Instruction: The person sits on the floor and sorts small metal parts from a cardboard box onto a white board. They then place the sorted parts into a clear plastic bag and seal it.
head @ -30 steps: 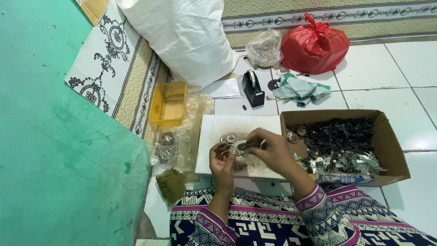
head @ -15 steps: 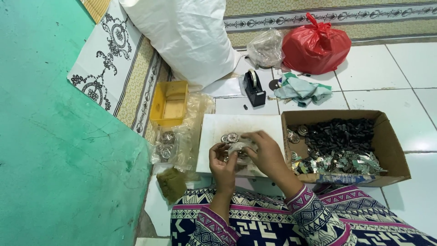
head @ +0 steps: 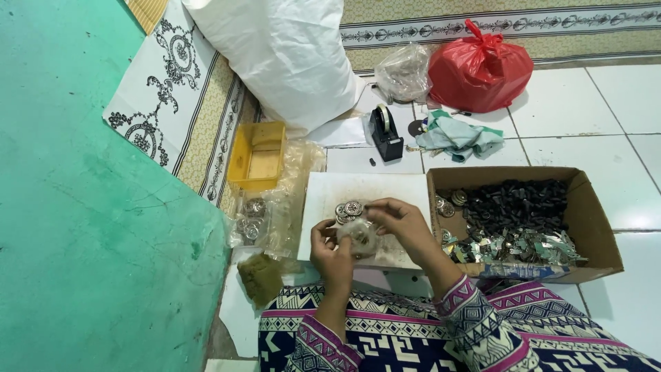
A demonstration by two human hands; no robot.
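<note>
on white board, hands hold clear bag

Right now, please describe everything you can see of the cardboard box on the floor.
The cardboard box is brown, shallow and open at the top, and it rests flat on the white tiled floor. Small dark pieces and shiny metal parts fill it. Its left wall is next to the white board. The right hand is nearby, not touching.

A home floor used for piecework: white tiles, patterned mat, parts box.
</note>
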